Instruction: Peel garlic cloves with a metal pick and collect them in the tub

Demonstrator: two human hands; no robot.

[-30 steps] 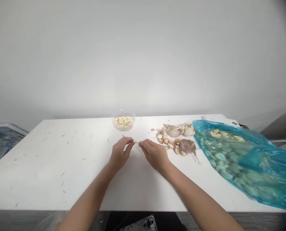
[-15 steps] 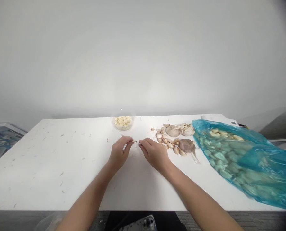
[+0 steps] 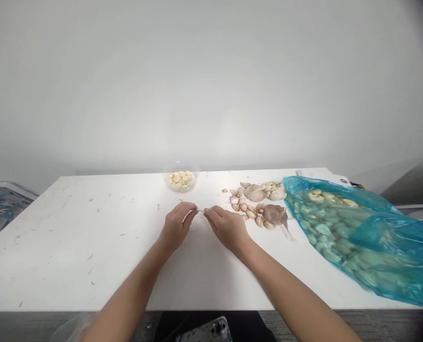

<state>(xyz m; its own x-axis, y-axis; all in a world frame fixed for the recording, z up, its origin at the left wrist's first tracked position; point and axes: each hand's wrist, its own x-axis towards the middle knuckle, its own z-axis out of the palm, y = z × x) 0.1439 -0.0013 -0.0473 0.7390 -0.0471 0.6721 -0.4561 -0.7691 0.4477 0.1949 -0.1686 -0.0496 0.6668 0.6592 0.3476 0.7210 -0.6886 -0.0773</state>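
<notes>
Clove (image 3: 198, 210), likely light and slick: grip its sides. Before the bowl (image 3: 181, 190), left hand (image 3: 175, 225) pinches it; right hand's (image 3: 230, 229) fingers pinch some thin, indistinct thing (image 3: 202, 211).

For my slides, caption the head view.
Left hand and right hand pinching something small, garlic cloves and a clear bowl nearby.

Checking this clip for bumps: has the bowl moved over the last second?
No. Against the back edge of the table, the bowl keeps its place; only the whole view drifts slightly.

The pinched item (image 3: 201, 211) is too small to identify, the blue bag (image 3: 379, 237) cut off.
</notes>
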